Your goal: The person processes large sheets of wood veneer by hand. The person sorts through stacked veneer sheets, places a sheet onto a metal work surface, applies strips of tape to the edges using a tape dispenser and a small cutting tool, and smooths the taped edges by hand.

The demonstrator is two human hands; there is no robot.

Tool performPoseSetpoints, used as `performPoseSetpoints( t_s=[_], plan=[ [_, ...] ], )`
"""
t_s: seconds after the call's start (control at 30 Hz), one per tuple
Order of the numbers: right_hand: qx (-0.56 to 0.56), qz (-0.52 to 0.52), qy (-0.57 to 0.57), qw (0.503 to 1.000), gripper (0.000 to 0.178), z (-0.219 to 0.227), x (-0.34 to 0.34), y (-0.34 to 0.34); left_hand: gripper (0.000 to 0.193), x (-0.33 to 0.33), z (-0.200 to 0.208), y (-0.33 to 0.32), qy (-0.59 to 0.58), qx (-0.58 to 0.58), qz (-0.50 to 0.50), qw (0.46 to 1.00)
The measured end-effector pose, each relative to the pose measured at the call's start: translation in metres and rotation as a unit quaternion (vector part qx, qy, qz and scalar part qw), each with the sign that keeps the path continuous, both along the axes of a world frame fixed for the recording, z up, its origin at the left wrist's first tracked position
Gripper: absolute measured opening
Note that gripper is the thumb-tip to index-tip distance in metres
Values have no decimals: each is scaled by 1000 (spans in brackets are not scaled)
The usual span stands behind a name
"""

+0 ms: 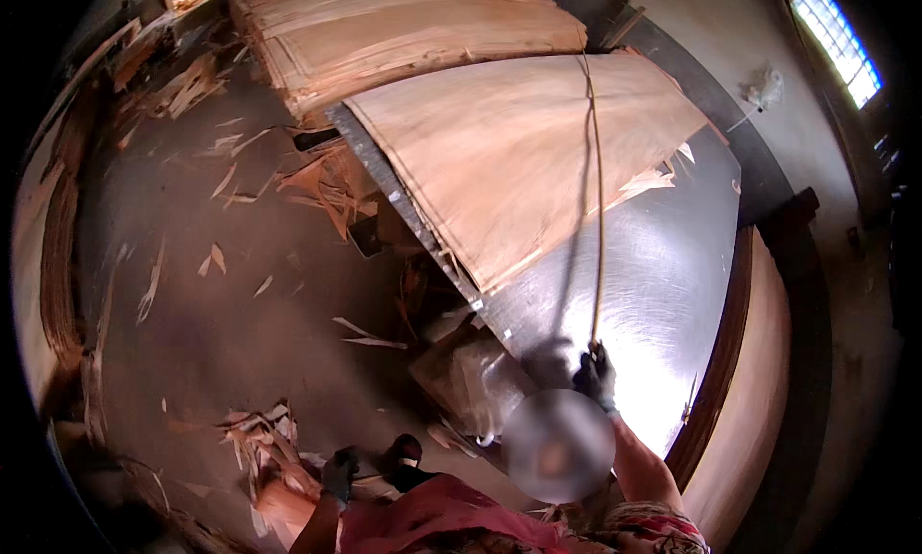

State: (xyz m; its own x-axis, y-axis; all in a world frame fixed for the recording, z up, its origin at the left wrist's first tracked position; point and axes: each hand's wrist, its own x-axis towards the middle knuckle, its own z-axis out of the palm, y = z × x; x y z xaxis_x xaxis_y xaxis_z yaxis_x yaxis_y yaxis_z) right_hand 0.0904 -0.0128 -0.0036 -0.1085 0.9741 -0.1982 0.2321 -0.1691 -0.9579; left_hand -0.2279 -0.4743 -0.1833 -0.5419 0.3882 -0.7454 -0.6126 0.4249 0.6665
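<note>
A long thin stick (599, 218) runs away from my right hand (595, 373), which wears a dark glove and is wrapped round its near end. The stick passes over a shiny metal tabletop (663, 256) and a stack of thin wood veneer sheets (528, 151), casting a shadow beside it. Its far end reaches the back edge of the sheets. Low in front of my body is my left hand (338, 472), also dark-gloved, beside a heap of veneer scraps (274, 448). Its fingers are too dark to make out. A round blurred patch hides what lies just below my right hand.
Behind the table lies a larger veneer stack (413, 31). More stacked sheets stand at the right (754, 381) and along the left edge (62, 266). Veneer strips litter the brown floor (230, 333). A clear plastic sheet (480, 381) lies by the table's near corner.
</note>
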Motion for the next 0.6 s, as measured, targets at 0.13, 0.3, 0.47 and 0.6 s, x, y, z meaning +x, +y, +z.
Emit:
performPoseSetpoints(
  t_s=[0.13, 0.3, 0.47, 0.6],
  plan=[
    [10, 14, -48, 999, 29, 7, -98, 35, 19, -79, -56, -22, -52, 135, 15, 989],
    [133, -2, -373, 918, 41, 10, -157, 36, 30, -190, -39, -21, -71, 33, 16, 997],
    [168, -56, -456, 872, 48, 18, -136, 30, 33, -278, -46, 106, 74, 91, -60, 991],
    [59, -64, -389, 917, 47, 26, -164, 37, 44, -324, 147, 295, 188, 243, -189, 932]
  ],
)
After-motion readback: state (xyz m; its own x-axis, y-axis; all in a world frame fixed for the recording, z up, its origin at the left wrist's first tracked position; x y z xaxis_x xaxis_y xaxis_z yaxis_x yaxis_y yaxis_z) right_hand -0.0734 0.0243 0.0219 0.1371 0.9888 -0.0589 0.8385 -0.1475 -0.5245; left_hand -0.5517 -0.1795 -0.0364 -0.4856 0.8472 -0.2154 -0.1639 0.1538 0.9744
